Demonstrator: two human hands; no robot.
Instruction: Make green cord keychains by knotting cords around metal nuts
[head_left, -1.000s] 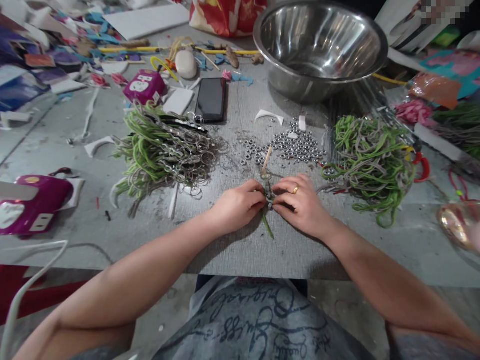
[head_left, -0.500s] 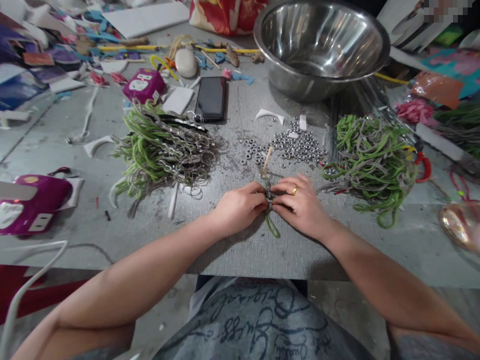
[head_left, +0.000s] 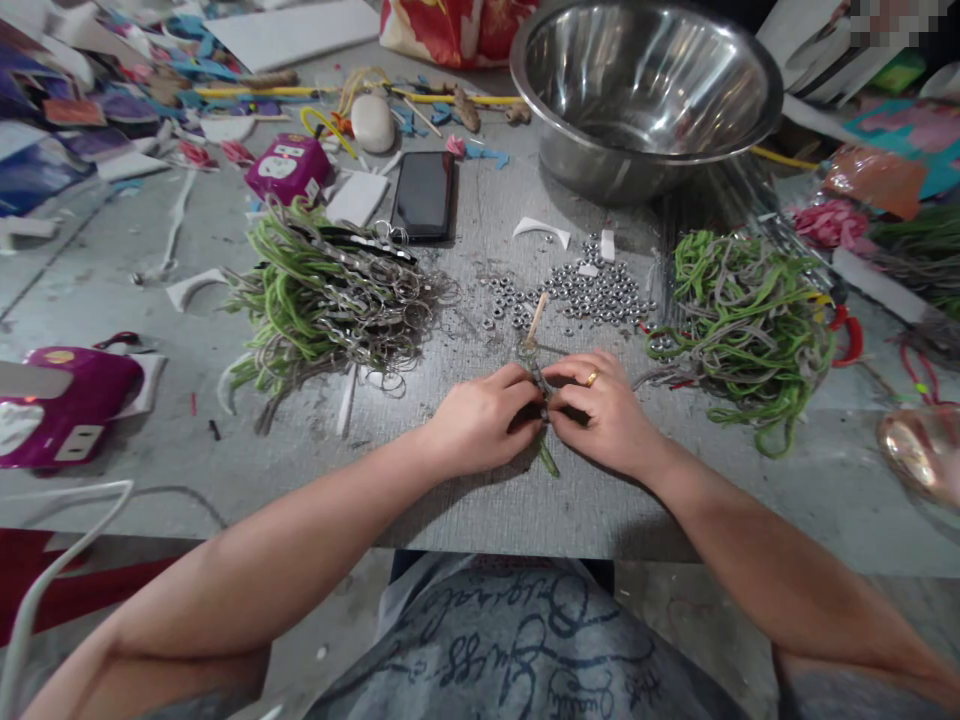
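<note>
Both my hands meet low in the middle of the table, fingers pinched on one green and grey cord (head_left: 549, 460). My left hand (head_left: 484, 418) grips it from the left side. From the right, my right hand (head_left: 604, 415), with a gold ring, pinches the same cord. The cord's green end sticks out below the fingertips; the part between them is mostly hidden. Just beyond my fingers a thin wooden stick (head_left: 535, 318) points away from me. Small metal nuts (head_left: 596, 290) lie scattered farther back.
A bundle of green and grey cords with metal rings (head_left: 330, 295) lies left, a loose cord pile (head_left: 750, 320) right. Behind stand a steel bowl (head_left: 645, 165) and a phone (head_left: 422, 195). Purple power sockets (head_left: 71, 405) and a white cable (head_left: 71, 550) are at left.
My fingertips have shifted slightly to the right and closed nearer together on the cord. Its green end below them shows as a straighter, narrower piece than before.
</note>
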